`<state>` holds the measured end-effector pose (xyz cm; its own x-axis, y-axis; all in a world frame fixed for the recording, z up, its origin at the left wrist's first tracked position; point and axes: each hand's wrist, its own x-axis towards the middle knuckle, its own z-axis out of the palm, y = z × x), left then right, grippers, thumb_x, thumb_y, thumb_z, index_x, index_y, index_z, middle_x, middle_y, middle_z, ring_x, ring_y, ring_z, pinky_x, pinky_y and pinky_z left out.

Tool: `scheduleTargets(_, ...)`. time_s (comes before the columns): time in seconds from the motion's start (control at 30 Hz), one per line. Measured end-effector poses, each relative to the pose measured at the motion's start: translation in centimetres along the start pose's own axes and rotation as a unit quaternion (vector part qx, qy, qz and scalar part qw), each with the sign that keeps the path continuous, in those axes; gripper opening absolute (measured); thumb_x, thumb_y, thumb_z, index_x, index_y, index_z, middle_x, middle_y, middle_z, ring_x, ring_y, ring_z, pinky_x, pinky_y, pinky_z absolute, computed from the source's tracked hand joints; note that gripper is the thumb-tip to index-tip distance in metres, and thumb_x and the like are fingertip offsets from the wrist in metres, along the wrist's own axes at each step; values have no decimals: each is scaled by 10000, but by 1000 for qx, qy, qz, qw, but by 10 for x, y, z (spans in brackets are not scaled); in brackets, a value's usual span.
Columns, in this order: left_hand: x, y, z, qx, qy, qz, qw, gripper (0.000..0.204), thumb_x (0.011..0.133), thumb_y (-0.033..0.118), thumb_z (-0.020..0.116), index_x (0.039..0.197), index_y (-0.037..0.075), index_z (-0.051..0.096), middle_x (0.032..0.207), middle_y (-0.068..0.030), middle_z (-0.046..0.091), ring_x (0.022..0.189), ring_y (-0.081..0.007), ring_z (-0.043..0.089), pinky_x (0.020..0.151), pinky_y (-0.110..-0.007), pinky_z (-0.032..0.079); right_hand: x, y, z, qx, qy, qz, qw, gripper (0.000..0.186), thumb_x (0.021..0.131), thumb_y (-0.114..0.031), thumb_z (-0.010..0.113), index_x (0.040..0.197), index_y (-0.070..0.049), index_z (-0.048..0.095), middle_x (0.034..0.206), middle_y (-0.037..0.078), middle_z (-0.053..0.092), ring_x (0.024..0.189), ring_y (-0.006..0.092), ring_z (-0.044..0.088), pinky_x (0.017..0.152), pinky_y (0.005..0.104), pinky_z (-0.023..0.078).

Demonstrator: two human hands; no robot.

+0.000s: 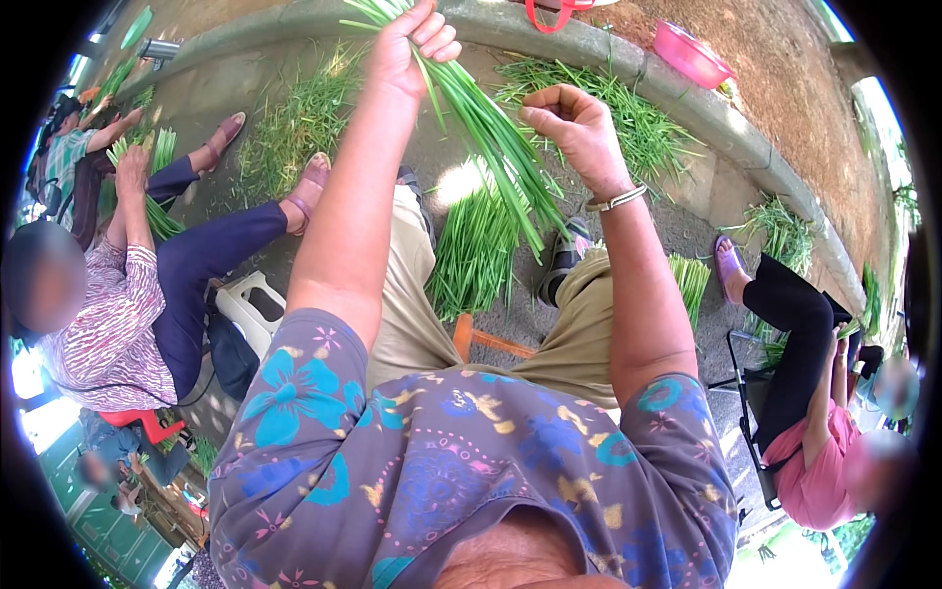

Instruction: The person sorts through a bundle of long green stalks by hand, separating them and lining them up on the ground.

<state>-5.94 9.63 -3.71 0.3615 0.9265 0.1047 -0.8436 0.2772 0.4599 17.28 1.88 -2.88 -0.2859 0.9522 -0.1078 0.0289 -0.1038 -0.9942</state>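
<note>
My left hand (414,47) is raised at the top and closed round a bunch of long green chives (476,113). The leaves slant down to the right from the fist, and their other ends stick out above it. To the right of the bunch, my right hand (577,128) is held up with its fingers curled and thumb and forefinger pinched. Anything in that pinch is too small to make out. A pale bracelet (620,198) circles my right wrist. On the ground between my feet lies a thick pile of chives (476,250), below the held bunch.
Loose green leaves (599,103) cover the ground ahead, along a curved concrete kerb (775,162). Beyond it stands a pink basin (690,56). Seated people (108,304) work at the left, one with greens in hand; another person (819,452) sits at the right. A white stool (250,309) stands left.
</note>
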Motion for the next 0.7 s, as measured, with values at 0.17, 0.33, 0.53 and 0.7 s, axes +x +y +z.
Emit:
scheduleTargets(0.17,2,-4,8,7,-12,6,1000,182,913,170,480,779,61,538,493,39,302,439,-82,296,436,-229,278,-4,-3,10,-45,-20,-14,999,179,733,-107,706,846,7,628,746,13,620,657,68,556,610,213,465)
scheduleTargets(0.33,3,-7,11,13,-13,9,1000,172,913,169,480,783,71,537,498,40,307,440,-80,301,435,-229,279,-1,-1,8,-68,-7,0,998,128,764,-109,651,787,16,632,686,5,609,622,52,524,577,217,442)
scheduleTargets(0.53,-1,-13,18,61,-3,1,998,141,906,159,490,798,79,534,512,40,317,443,-81,320,433,-227,287,3,-2,1,-66,-26,28,997,95,801,-98,613,790,-8,585,705,-19,575,634,40,498,575,194,412)
scheduleTargets(0.7,-3,-15,24,85,44,6,995,127,904,161,495,823,73,541,525,38,327,454,-83,329,449,-234,296,7,-2,0,-57,-22,64,996,117,789,-111,589,784,5,575,674,13,575,611,74,528,576,219,441)
